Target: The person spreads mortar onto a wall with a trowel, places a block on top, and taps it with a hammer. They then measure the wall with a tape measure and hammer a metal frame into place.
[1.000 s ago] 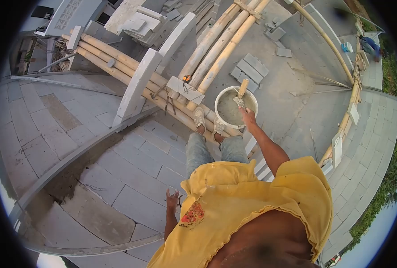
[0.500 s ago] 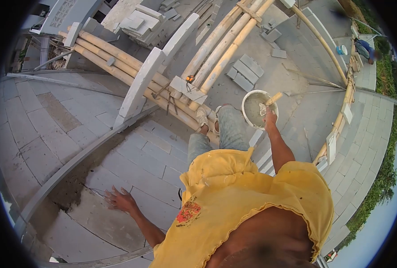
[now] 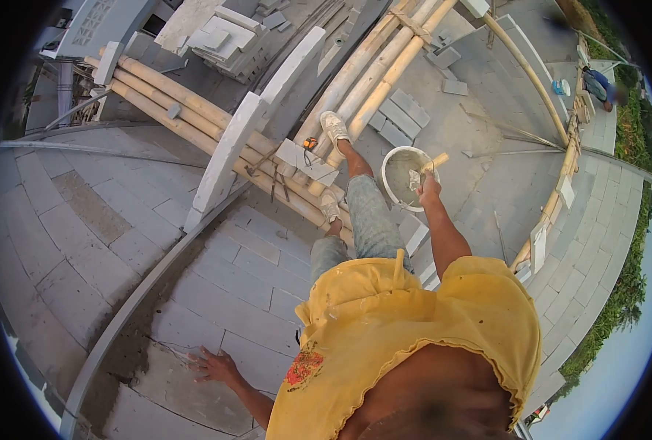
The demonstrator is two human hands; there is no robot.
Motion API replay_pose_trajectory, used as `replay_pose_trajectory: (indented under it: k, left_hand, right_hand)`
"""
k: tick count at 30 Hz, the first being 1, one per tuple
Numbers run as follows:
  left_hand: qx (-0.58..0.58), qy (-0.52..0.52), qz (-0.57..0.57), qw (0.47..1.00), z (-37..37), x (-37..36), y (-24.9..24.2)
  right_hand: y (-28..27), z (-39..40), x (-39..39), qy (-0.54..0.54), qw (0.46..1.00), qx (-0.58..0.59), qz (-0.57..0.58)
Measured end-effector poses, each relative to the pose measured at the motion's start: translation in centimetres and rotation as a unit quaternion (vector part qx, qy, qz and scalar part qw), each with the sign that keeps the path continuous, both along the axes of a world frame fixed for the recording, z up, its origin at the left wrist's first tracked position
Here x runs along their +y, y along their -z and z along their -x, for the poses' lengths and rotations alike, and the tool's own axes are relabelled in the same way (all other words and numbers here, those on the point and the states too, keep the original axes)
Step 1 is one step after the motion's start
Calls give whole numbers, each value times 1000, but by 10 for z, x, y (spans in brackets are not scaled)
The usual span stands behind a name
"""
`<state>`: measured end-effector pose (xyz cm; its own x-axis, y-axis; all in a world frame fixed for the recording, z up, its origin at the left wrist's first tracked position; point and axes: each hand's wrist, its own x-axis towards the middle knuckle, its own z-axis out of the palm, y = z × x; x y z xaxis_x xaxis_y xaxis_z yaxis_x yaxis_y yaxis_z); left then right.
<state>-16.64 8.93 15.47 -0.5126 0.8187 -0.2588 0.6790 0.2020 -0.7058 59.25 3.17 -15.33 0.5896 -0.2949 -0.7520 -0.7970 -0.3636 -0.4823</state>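
Observation:
My right hand [image 3: 429,189] is closed at the near right rim of a white bucket [image 3: 387,192] holding grey mortar. A tool with a pale wooden handle [image 3: 439,160], perhaps a trowel, rests across the bucket beside my fingers; its working end is smeared with mortar. My left hand [image 3: 214,365] has its fingers spread against the grey block wall [image 3: 227,308] and holds nothing. Under my feet are bamboo poles [image 3: 267,165] with a flat board [image 3: 306,161] on top. An orange-and-black tape measure [image 3: 310,143] lies on that board.
A pale upright slab [image 3: 227,158] stands beside the poles at left. Loose blocks [image 3: 399,117] and a block stack [image 3: 227,40] lie on the floor below. A curved bamboo rail [image 3: 535,88] runs at right. Another person [image 3: 597,84] is at the far upper right.
One foot has stepped forward along the bamboo poles. The bucket, with my right hand at its rim, has shifted slightly left in view. My left hand stays spread at the wall.

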Motion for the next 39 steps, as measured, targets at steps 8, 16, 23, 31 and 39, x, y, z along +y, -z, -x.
replay_pose_trajectory:
  k: [8, 16, 23, 31, 39]
  left_hand:
    - [33, -270, 94, 958, -68, 92, -14]
    - [-348, -200, 102, 910, -132, 136, 94]
    - [-365, -284, 97, 881, -192, 135, 115]
    - [-419, -231, 43, 877, -266, 252, 148]
    - [-483, 84, 64, 869, -288, 427, 350]
  right_hand:
    - [65, -76, 136, -49, 999, 15, 1]
    - [149, -174, 277, -168, 982, -37, -72]
    - [209, -231, 369, -337, 938, -65, -53]
    - [242, -219, 385, -418, 907, 39, -8]
    - [213, -193, 383, -790, 565, -202, 125]
